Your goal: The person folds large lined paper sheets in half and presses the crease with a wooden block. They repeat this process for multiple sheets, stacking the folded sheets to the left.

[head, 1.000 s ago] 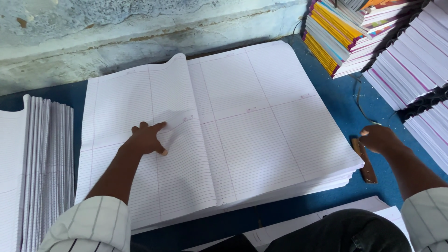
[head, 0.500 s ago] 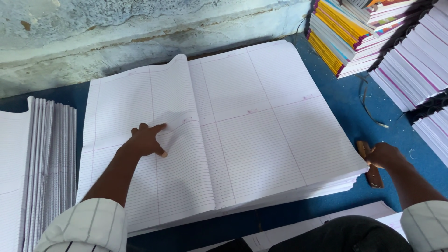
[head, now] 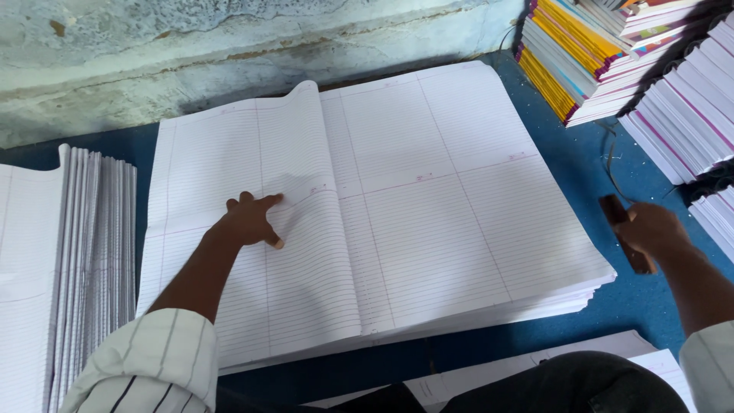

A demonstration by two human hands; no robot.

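A thick stack of large white ruled paper sheets (head: 428,206) lies on the blue table (head: 604,176). Its top sheet is folded over to the left, with the fold edge curling up near the middle. My left hand (head: 248,222) presses flat on the folded part, fingers spread. My right hand (head: 650,229) is off the stack's right edge, above the blue surface, gripping a brown wooden stick-like tool (head: 625,229).
A pile of folded ruled sheets (head: 84,252) stands at the left. Stacks of bound notebooks with coloured spines (head: 581,53) and white-edged notebooks (head: 688,107) crowd the back right. A rough concrete wall (head: 229,46) runs along the back. More sheets (head: 535,367) lie near me.
My right hand has lifted the wooden tool off the table and turned it more upright. The left hand has stayed pressed on the folded sheet.
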